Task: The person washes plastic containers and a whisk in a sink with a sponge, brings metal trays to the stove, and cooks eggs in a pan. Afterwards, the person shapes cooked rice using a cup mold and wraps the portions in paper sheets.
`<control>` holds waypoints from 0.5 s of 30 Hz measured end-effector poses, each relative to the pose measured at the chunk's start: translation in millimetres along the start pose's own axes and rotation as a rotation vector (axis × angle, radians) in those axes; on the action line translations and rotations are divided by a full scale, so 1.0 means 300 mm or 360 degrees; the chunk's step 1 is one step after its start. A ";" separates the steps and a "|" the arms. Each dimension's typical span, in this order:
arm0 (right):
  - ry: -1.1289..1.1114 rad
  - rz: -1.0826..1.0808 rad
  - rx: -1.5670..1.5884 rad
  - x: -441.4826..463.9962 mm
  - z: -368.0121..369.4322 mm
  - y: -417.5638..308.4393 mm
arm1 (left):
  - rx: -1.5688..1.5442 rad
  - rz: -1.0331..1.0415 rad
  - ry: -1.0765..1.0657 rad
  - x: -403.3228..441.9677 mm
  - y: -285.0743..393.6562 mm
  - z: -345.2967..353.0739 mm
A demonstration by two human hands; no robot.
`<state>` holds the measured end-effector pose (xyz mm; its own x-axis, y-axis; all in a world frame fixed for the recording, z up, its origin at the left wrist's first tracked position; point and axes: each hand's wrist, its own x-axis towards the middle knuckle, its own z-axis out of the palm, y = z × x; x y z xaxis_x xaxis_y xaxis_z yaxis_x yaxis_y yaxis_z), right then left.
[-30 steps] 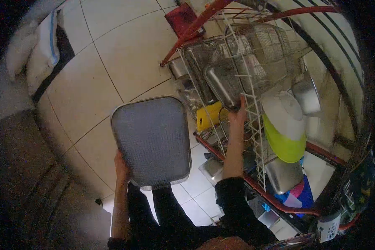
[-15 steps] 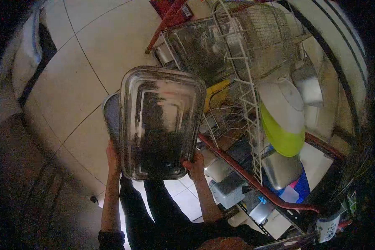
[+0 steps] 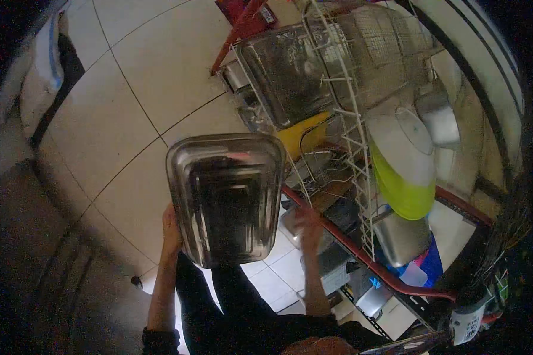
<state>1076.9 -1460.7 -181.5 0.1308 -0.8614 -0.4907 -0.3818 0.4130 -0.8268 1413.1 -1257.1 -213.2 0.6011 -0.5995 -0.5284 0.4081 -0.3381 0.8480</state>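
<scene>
My left hand point(image 3: 170, 228) grips the left edge of a shiny rectangular metal tray point(image 3: 228, 201) with rounded corners and stepped rings pressed into its face. The tray is held up in front of my legs, its broad face towards me; most of the left fingers are hidden behind it. My right hand point(image 3: 308, 223) is off the tray, to its right, beside the red rail of a rack. Its fingers look apart and somewhat blurred, with nothing seen in them. Close by it is a grey metal container point(image 3: 291, 228), partly covered by the hand.
At right stands a rack with a red rail point(image 3: 349, 251) and white wire shelving point(image 3: 354, 148). It carries a large metal tray point(image 3: 284, 77), a lime-green bowl point(image 3: 405, 189), a white bowl point(image 3: 400, 142) and metal pots point(image 3: 400, 239). Tiled floor point(image 3: 130, 142) lies to the left.
My right hand has let go of the tray and moved right towards the rack. The tray has come down slightly and tilted; the greyish piece seen behind its left edge no longer shows.
</scene>
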 end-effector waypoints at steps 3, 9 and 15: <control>0.0528 0.0506 0.0493 0.355 -0.155 0.068 | 0.0203 -0.0099 -0.0097 -0.005 0.033 -0.007; 0.0536 0.0678 0.0735 0.600 -0.145 0.062 | 0.0514 0.0180 0.0068 -0.074 -0.054 -0.001; 0.0590 0.0539 0.1125 0.583 -0.161 0.043 | 0.0003 -0.0252 -0.0016 -0.142 0.102 -0.020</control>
<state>1050.7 -1620.3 -264.7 -0.2409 -0.6490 -0.7217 0.3280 0.6454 -0.6899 1404.0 -1237.6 -165.1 0.5225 -0.5458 -0.6550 0.4960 -0.4303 0.7542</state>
